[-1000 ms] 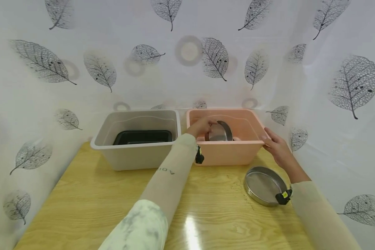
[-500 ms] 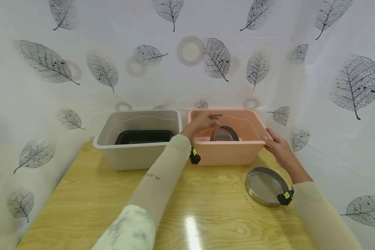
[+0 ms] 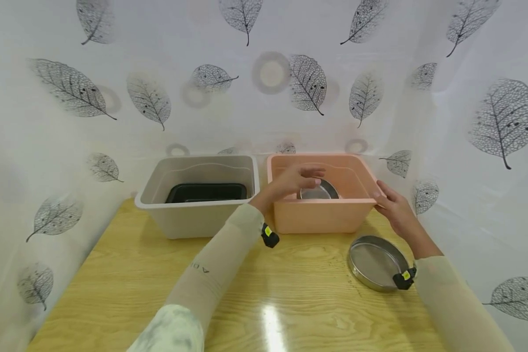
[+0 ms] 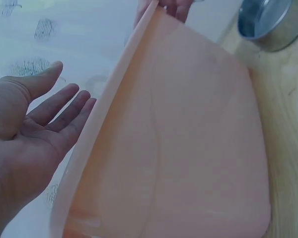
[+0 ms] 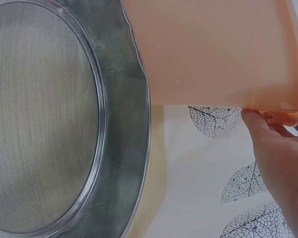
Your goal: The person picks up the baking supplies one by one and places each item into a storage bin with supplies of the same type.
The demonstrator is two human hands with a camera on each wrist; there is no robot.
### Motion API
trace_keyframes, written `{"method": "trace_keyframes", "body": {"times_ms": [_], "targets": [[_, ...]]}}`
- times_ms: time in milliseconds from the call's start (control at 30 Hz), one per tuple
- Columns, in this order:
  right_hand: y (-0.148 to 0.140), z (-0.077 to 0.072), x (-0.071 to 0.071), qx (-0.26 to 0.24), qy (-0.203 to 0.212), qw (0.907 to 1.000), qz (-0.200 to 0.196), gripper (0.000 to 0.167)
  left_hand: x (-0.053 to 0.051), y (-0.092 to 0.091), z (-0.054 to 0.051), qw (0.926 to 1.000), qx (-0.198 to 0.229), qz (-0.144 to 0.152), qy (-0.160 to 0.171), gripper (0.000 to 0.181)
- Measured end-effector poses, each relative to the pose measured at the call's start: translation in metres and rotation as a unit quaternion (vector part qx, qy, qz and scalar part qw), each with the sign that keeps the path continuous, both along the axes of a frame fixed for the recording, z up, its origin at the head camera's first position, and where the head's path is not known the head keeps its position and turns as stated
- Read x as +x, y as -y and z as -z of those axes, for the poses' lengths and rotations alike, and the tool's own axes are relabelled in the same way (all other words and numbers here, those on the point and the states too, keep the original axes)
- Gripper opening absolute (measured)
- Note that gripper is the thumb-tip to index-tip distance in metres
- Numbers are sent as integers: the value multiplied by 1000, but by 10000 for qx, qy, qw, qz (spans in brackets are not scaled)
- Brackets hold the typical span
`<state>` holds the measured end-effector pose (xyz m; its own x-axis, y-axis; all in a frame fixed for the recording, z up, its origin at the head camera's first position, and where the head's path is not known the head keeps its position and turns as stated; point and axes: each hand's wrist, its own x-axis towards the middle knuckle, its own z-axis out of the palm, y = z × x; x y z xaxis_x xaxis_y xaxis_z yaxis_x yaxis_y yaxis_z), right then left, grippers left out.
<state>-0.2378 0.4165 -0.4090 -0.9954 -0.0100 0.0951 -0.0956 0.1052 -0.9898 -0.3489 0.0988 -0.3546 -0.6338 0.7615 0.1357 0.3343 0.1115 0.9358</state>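
My left hand (image 3: 294,182) hovers over the front rim of the pink bin (image 3: 319,215), its fingers loosely extended and holding nothing. Below it, inside that bin, a round metal sieve (image 3: 322,191) is partly hidden by the hand and the bin's front wall. With thumb and fingers, my right hand (image 3: 395,210) grips the bin's right rim; the right wrist view shows the hand (image 5: 280,148) at the bin's corner. On the table in front, near the right wrist, lies a second round sieve (image 3: 376,264), whose fine mesh (image 5: 39,119) fills the left of the right wrist view.
A grey bin (image 3: 198,220) stands left of the pink one, with a black tray (image 3: 207,192) inside. Both bins rest on the wooden table (image 3: 158,283). A white curtain (image 3: 229,117) with leaf prints hangs behind and at the sides.
My left hand has let go of the sieve, which now sits lower in the pink bin, and has drawn back toward the bin's front rim. The right hand keeps its grip.
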Motion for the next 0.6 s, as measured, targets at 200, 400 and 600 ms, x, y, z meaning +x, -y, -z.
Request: {"method": "trace_keyframes", "body": {"times_ms": [200, 400, 600], "targets": [[2, -1, 1, -10, -26, 10000, 17, 71, 24, -4, 5, 9998, 126, 174, -37, 51], [2, -1, 0, -14, -27, 10000, -9, 72, 47, -9, 11, 9994, 185, 306, -39, 48], [0, -2, 0, 41, 94, 9999, 33, 72, 63, -16, 21, 9977, 240, 626, 112, 46]]}}
